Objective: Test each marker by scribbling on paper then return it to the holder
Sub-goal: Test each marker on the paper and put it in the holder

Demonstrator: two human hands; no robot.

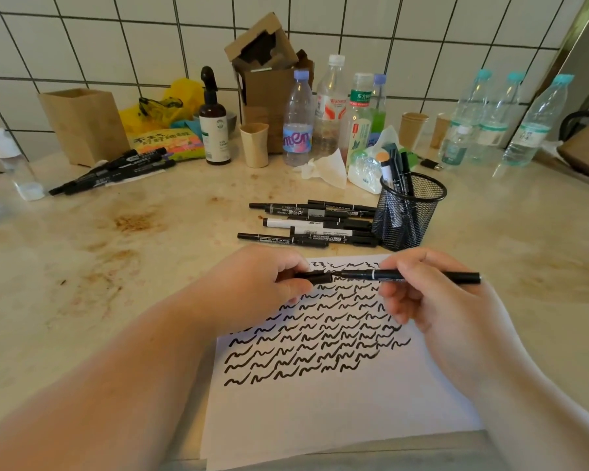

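Between the two hands: a black marker point(405, 276) lying level over the top rows of scribbles, with its cap point(315, 278) just off the tip

Right hand point(432, 294): fingers curled round the marker's barrel, back end poking out past the knuckles

Left hand point(269, 283): thumb and fingers pinching the cap, open end facing the tip, tiny gap between them

Under the grip: paper point(337, 409), upper half packed with black squiggles, lower half blank

Just beyond the grip: loose markers point(306, 222) lying flat in a bunch, right beside the mesh holder point(408, 212), which has a few markers standing in it already

Far off to the left of the grip: another pile of black markers point(113, 171) by a wooden box point(85, 124)

Step, my guess: cap and tip are lined up, can't say if it's coming off or going back on

Doing it well: keep both pieces on one straight line so the tip doesn't smear the cap rim or fingers. If capping, push till it seats, then drop it in the holder tip down. If uncapping, scribble on the blank lower part so the new mark is easy to read.
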